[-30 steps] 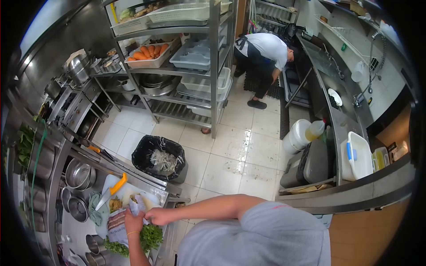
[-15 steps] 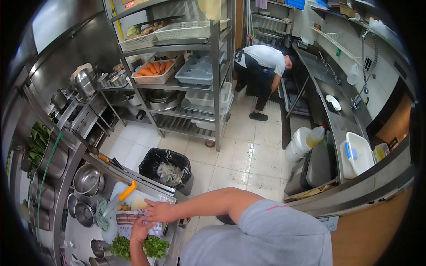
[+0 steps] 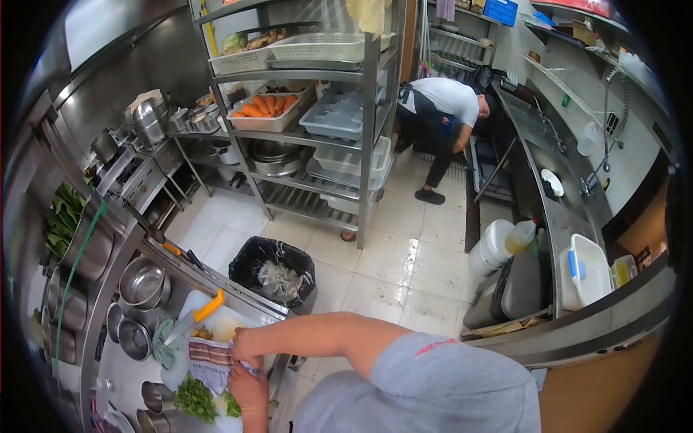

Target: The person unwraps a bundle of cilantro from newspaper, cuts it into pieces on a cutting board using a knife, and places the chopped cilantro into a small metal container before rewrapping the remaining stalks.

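A striped brown-and-white cloth (image 3: 209, 357) lies across the cutting board (image 3: 189, 309). My right hand (image 3: 247, 346) is closed at its right edge, with the fingertips partly hidden. Just below, my left hand (image 3: 247, 390) has its fingers curled on the cloth's lower right part. Leafy green herbs (image 3: 195, 399) lie beside and under the cloth's lower end. Above it rests a knife with a yellow handle (image 3: 209, 306), near some small yellowish-brown pieces (image 3: 201, 333) on the board.
A green rag (image 3: 163, 343) and metal bowls (image 3: 135, 338) sit left of the board. Beyond the counter stands a black-lined bin (image 3: 273, 274) with scraps. A steel shelf rack (image 3: 369, 137) holds baskets and carrots (image 3: 267, 106). Another person (image 3: 440, 108) bends beside the sink counter (image 3: 548, 159).
Both hands have shifted to the cloth's right side, uncovering more of it. My right hand's fingers, earlier spread over the cloth, have drawn in. The head view has turned slightly.
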Tool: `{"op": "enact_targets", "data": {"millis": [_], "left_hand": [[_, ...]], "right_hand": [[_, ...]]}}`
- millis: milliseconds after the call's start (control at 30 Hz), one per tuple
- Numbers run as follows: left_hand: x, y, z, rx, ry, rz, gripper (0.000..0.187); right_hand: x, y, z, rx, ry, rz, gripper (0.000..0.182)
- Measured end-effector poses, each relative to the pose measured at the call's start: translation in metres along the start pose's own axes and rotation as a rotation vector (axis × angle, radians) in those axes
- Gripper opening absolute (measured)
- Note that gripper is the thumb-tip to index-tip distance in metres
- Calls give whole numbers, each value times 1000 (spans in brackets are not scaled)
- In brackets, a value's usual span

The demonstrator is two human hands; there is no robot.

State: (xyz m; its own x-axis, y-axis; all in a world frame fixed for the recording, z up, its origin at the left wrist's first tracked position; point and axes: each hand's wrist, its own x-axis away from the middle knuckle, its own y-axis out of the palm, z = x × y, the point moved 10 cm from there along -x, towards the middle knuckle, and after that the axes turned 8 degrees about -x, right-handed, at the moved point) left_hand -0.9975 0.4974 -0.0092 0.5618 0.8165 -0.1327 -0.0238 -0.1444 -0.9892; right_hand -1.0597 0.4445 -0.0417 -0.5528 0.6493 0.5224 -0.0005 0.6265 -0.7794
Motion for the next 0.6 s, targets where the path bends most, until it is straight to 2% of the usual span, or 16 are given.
{"op": "enact_targets", "data": {"millis": [33, 100, 167, 200, 233, 267, 300, 333, 367, 400, 433, 467, 500, 533, 567, 600], "left_hand": [[-9, 3, -6, 121, -40, -110, 87], [-20, -6, -6, 237, -99, -231, 80], [-22, -26, -8, 526, -225, -361, 63], [-20, -25, -8, 572, -183, -413, 56], [-26, -22, -2, 595, 2, -280, 58], [-23, -11, -10, 601, -82, -309, 58], [-24, -21, -8, 630, -112, -341, 59], [-19, -11, -15, 649, -147, -362, 60], [-15, -17, -19, 582, -202, -238, 64], [-7, -25, -18, 509, -232, -125, 68], [6, -28, -18, 505, -292, -124, 68], [7, -49, -2, 301, -199, -55, 68], [10, -64, 12, 97, -103, 13, 67], [14, -59, 16, 101, -122, 14, 67], [15, -47, 21, 128, -107, -22, 68], [13, -45, 25, 156, -91, -54, 69]], "right_hand": [[6, 3, 3, -7, -2, -5, 52], [31, -27, -14, 105, -145, 435, 62], [55, -24, -17, 79, -322, 633, 66], [59, -13, -11, 48, -347, 760, 56], [67, -15, -7, -144, -374, 731, 45], [78, -22, -15, -67, -337, 753, 42], [70, -24, -11, -185, -405, 767, 41], [71, -29, -17, -22, -392, 730, 40], [64, -26, -18, 28, -421, 738, 47], [54, -26, -20, 86, -374, 611, 50], [58, -32, -24, 110, -391, 599, 48], [64, -40, -29, 116, -421, 583, 48], [60, -38, -30, 109, -367, 402, 46], [58, -30, -28, 99, -298, 224, 44], [60, -38, -35, 113, -307, 217, 44], [60, -32, -32, 106, -239, 56, 44]]}}
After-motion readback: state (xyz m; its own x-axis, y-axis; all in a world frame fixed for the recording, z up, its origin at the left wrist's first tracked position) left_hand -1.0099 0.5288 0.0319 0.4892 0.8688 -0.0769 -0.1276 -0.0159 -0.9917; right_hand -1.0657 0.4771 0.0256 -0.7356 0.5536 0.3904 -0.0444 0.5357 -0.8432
